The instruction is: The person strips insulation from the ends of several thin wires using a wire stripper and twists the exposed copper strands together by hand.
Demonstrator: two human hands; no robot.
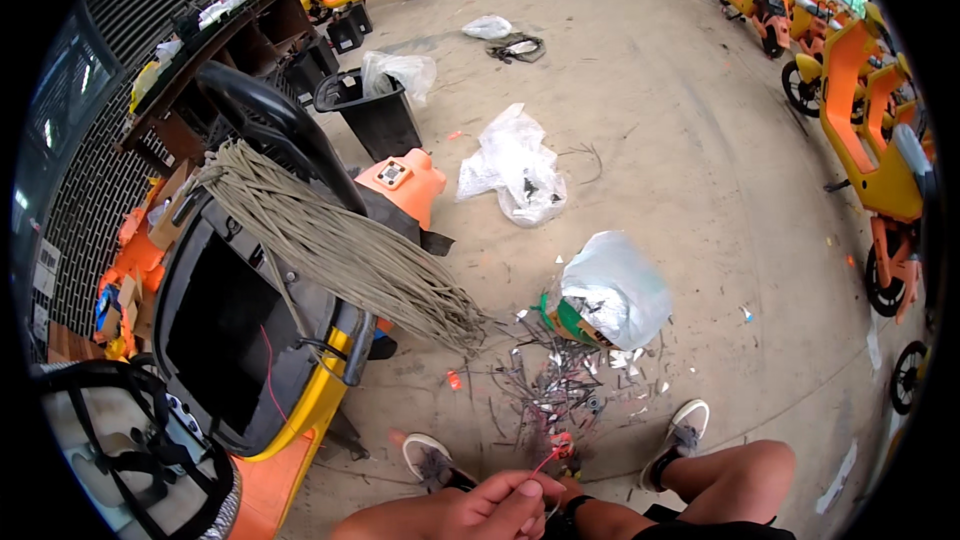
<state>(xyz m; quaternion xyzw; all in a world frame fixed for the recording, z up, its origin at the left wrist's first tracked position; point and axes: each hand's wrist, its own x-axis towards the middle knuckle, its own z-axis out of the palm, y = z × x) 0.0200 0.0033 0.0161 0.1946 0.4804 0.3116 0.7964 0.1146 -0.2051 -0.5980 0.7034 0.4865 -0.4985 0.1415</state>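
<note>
My left hand [503, 506] is closed at the lower edge, with thumb and forefinger pinching a thin red wire [546, 461]. The wire slants up toward a small orange-red object [562, 443], whose kind I cannot make out. My right hand [568, 490] is mostly hidden behind the left one, so its fingers and whatever they may hold do not show. A dark band [576, 508] circles the right wrist. Beyond both hands, dark wire scraps [545, 380] and white bits litter the floor between my shoes.
A green tub with a white bag [615, 290] stands ahead. To the left, a thick bundle of grey-green cable [340, 250] lies over a yellow-and-black scooter [240, 330]. Farther off are a black bin [380, 120], a plastic bag [512, 165] and parked scooters [860, 140] at right.
</note>
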